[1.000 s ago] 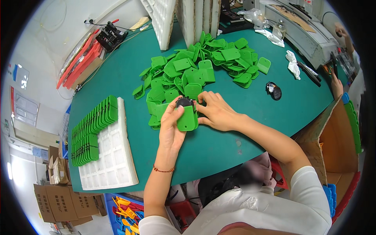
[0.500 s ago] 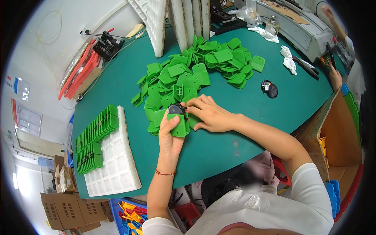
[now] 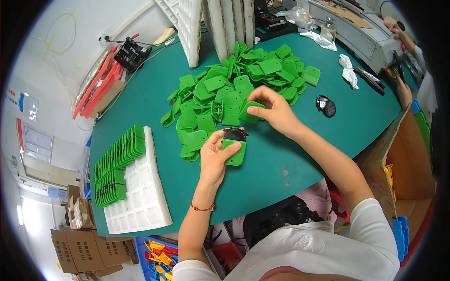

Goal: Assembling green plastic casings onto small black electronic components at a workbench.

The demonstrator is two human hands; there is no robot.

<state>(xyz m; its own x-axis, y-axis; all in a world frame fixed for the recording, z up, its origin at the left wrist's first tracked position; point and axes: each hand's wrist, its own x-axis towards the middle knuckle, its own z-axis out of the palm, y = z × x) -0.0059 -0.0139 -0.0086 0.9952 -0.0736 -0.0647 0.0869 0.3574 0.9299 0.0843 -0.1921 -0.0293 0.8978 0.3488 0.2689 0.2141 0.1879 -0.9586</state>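
My left hand [image 3: 212, 161] is closed around a green plastic clip [image 3: 235, 158], its thumb pressing on the front. A round black part [image 3: 236, 134] sits at the upper end of that clip. Up and to the right, my right hand [image 3: 277, 111] pinches another green clip [image 3: 248, 114] between thumb and fingers, at the near edge of a loose pile of green clips [image 3: 213, 84]. More green clips [image 3: 121, 159] stand in two tight rows on a white foam tray [image 3: 146, 199] to the left.
A round black part [image 3: 326, 107] lies on the green table [image 3: 300, 145] at the right, near black-handled pliers [image 3: 368, 80] and white tissue [image 3: 348, 70]. White foam panels [image 3: 222, 28] stand behind the pile. A cardboard box [image 3: 412, 178] borders the right edge; another person's hand [image 3: 403, 91] is beyond.
My right hand has left the black part at the left hand and moved up to the pile, where it now pinches a green clip. My left hand has shifted slightly right and down, still gripping its clip.
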